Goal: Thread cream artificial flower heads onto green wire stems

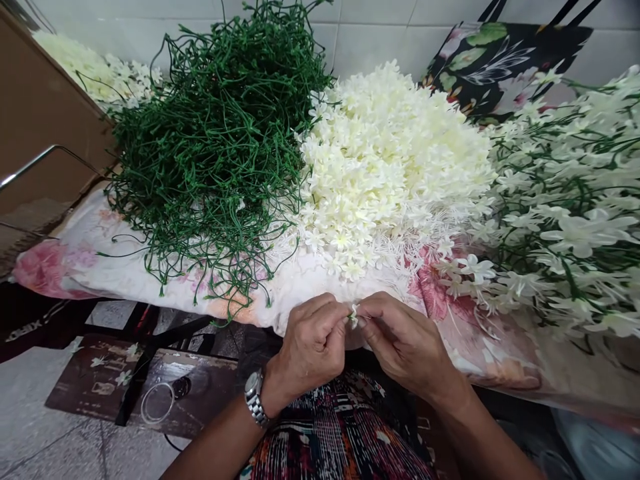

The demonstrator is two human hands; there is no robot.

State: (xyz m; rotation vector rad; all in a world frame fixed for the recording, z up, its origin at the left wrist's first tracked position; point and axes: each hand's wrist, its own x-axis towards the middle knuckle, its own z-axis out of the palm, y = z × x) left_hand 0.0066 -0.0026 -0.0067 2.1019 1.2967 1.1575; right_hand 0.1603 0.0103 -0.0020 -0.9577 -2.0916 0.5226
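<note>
Close to the table's front edge, my left hand [316,339] and my right hand [403,343] meet in a pinch. Between their fingertips is a small white artificial flower [355,315] with a bit of green at its left side. My left fingers close on the green end, a plastic stem mostly hidden by the hand. The right thumb and forefinger grip the white flower part. Just beyond lie a heap of loose pale-yellow and white flower heads [390,153] and, to its left, a tangled pile of green plastic stems [220,140].
Assembled white flowers on green stems [575,233] are heaped at right. A floral cloth [125,267] covers the table. A cardboard box [50,100] stands at left, a black floral bag [505,67] behind. Below left is a brown wooden board [195,380] with a clear ring.
</note>
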